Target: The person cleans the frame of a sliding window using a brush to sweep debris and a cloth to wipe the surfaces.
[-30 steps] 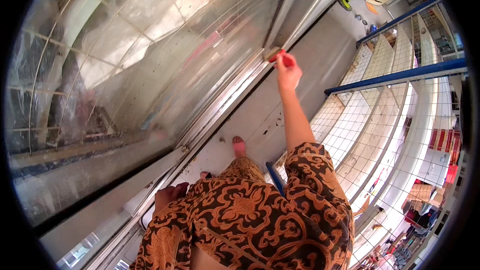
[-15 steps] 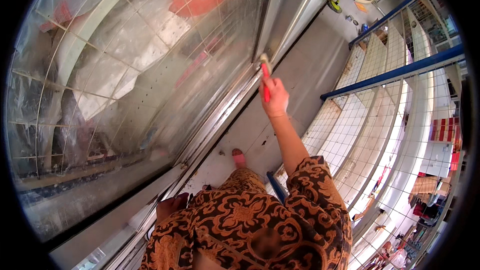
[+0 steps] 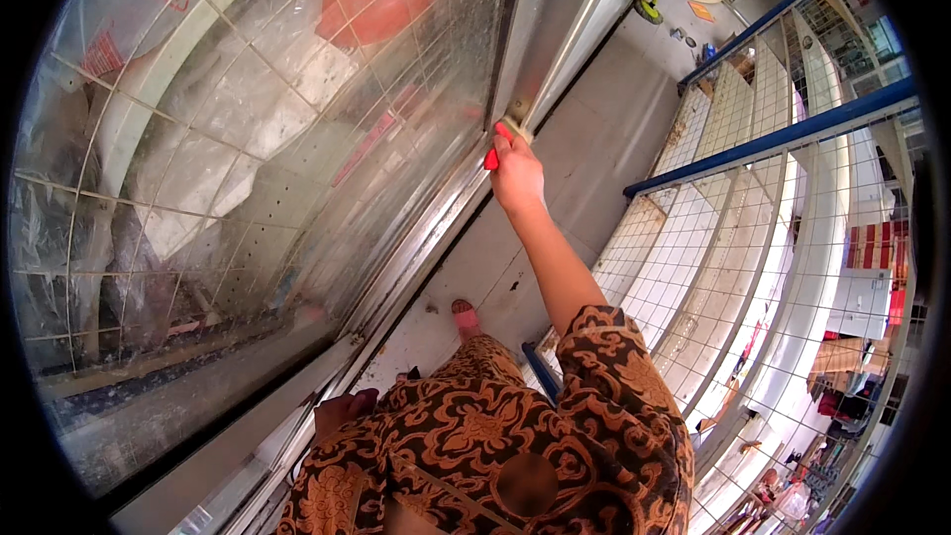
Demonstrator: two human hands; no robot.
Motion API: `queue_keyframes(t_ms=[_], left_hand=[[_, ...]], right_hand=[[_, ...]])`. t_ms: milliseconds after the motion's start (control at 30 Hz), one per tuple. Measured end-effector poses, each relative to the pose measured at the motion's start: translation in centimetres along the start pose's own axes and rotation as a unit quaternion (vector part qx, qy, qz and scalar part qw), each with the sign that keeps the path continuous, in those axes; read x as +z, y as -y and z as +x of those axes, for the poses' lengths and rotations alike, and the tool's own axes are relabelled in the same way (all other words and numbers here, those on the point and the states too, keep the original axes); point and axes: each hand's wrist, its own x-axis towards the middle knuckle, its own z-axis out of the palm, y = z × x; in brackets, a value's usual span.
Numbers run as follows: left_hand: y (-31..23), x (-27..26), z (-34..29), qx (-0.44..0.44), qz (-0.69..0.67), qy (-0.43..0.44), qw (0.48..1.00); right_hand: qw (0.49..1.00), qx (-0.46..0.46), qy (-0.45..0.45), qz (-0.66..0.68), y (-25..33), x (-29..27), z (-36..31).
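Observation:
A red-handled brush (image 3: 503,131) with pale bristles is gripped in my right hand (image 3: 518,172), at the end of my outstretched arm. Its head rests at the inner corner where the upright metal frame (image 3: 527,69) meets the bottom door track (image 3: 436,206). My fingers wrap round the handle, whose red end sticks out to the left. Low on the left, my left hand (image 3: 345,410) is beside the track and my patterned clothing, in shade. Its fingers look curled, and no object shows in them.
A sliding glass door (image 3: 297,258) fills the left, with wire grid and plastic-wrapped things behind it. On the right stand white wire-mesh shelves (image 3: 733,248) with blue posts (image 3: 773,134). My pink-shod foot (image 3: 465,318) is on the tiled floor (image 3: 594,114) between them.
My right hand has moved slightly left and nearer the frame corner. The brush has turned from nearly upright to a slant, its handle end now pointing left. My left hand has barely moved.

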Motion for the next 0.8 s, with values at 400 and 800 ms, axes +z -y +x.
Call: queue_keyframes(t_ms=[400,800], left_hand=[[2.1,1.6,-0.4,0.034,-0.057,-0.034,0.997],[-2.9,-1.5,-1.0,-0.052,0.034,-0.012,0.998]], right_hand=[[0.999,-0.035,-0.001,0.027,-1.8,1.1,0.2],[0.993,0.094,0.046,0.062,-1.5,-0.9,0.3]])
